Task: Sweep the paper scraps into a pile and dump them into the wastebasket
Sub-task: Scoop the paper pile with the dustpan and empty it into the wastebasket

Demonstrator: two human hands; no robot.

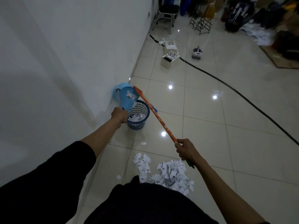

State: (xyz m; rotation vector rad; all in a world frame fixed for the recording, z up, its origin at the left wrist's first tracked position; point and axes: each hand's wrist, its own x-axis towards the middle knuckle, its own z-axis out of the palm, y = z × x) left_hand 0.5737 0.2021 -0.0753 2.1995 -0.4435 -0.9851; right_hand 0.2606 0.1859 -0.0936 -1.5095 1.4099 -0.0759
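Note:
My left hand (pixel 119 114) grips the handle of a light blue dustpan (pixel 125 96), tilted over a dark blue mesh wastebasket (pixel 139 125) by the wall. White paper scraps cling inside the pan, and more lie in the basket. My right hand (pixel 186 149) holds the orange broom handle (pixel 159 119), whose far end reaches up beside the dustpan's edge. A pile of white paper scraps (pixel 168 173) lies on the tiled floor near my body, with a single scrap (pixel 143 143) farther toward the basket.
The white wall (pixel 56 62) runs along the left. A black cable (pixel 234 92) crosses the floor at right. White boxes (pixel 169 59), a small grey and white object (pixel 197 53), a chair (pixel 167 12) and piled clutter stand at the far end.

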